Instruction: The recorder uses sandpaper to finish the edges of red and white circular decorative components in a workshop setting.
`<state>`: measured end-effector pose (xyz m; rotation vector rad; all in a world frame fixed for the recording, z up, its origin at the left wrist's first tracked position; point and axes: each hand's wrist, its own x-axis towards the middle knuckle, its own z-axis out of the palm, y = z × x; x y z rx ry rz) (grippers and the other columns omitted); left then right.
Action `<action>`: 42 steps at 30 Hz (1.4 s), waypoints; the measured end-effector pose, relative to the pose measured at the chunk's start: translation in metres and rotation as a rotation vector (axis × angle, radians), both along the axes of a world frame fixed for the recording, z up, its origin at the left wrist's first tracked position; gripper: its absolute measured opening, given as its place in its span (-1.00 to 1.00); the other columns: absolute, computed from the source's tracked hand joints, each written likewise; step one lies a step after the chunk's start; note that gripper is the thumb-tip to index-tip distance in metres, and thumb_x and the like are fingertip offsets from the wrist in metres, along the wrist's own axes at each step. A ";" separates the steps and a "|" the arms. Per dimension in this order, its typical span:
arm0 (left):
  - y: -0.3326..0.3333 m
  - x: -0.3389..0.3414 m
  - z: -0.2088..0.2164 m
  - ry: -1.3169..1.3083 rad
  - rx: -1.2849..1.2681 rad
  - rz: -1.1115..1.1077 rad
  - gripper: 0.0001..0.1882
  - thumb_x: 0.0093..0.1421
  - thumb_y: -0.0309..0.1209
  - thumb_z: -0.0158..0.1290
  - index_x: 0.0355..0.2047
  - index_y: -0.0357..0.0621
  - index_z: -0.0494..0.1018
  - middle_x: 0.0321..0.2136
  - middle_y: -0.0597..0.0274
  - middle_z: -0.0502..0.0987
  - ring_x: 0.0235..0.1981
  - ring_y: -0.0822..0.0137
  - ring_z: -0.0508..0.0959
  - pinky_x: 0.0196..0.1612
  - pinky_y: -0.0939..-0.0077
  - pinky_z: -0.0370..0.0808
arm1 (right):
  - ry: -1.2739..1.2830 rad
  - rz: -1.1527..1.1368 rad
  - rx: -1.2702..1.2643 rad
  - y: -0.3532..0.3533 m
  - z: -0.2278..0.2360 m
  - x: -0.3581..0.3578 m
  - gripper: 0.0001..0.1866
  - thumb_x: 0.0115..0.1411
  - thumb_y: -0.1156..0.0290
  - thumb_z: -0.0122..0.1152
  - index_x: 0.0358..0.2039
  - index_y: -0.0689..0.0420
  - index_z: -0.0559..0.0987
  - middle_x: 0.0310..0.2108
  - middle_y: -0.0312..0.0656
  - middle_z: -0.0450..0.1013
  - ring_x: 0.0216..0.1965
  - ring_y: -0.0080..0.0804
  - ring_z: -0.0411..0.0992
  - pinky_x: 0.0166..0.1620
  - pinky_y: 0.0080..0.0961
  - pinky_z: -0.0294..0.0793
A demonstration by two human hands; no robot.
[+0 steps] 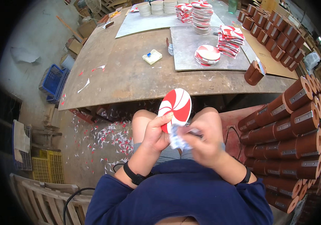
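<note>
My left hand grips a round disc with a red and white swirl face, its thumb lying on the front. The disc is tilted up over my lap. Close to its lower edge, my right hand is smeared by motion, fingers closed. A crumpled-looking blue and white patterned piece lies between the two hands, against the disc's lower edge. Something dark shows at the right fingers, too blurred to name.
Swirl discs and stacks of swirl sheets stand on a grey board on the table, near a small pale dish. Brown cylinders are piled at right. Red and white scraps litter the floor; crates stand left.
</note>
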<state>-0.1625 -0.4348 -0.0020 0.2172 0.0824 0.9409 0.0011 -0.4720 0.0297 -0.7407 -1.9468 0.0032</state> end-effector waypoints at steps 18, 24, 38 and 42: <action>-0.003 -0.004 0.017 0.552 0.281 0.188 -0.56 -0.06 -0.63 0.04 -0.10 -0.42 0.28 -0.22 0.04 0.45 -0.18 0.28 0.48 -0.13 0.47 0.43 | 0.075 -0.159 -0.244 0.023 -0.031 0.042 -0.56 -0.20 0.71 0.07 -0.22 0.11 0.52 -0.28 -0.10 0.29 -0.34 -0.14 0.36 -0.26 -0.43 0.38; -0.003 -0.009 0.025 0.570 0.246 0.164 -0.53 -0.09 -0.62 0.07 -0.10 -0.43 0.28 -0.21 0.04 0.45 -0.17 0.26 0.47 -0.08 0.43 0.40 | 0.251 -0.109 -0.149 0.007 -0.023 0.038 -0.58 -0.22 0.68 0.10 -0.24 0.17 0.53 -0.22 -0.02 0.27 -0.30 -0.17 0.33 -0.20 -0.43 0.35; 0.013 -0.005 0.033 0.686 0.369 0.180 -0.49 -0.05 -0.62 0.06 -0.05 -0.42 0.21 -0.18 0.05 0.43 -0.19 0.31 0.48 -0.12 0.46 0.43 | 0.923 0.218 -0.903 0.019 -0.002 0.017 -0.65 0.00 0.57 0.19 -0.14 0.24 0.43 -0.30 -0.30 0.39 -0.27 -0.59 0.35 -0.18 -0.65 0.31; 0.005 0.018 0.027 0.486 0.128 0.300 -0.55 0.09 -0.52 -0.02 -0.01 -0.26 0.14 -0.16 0.02 0.40 -0.17 0.21 0.48 -0.19 0.34 0.52 | 1.113 0.116 -0.885 0.033 -0.013 0.002 -0.71 0.05 0.56 0.14 -0.16 0.23 0.43 -0.35 -0.32 0.37 -0.32 -0.63 0.34 -0.26 -0.69 0.34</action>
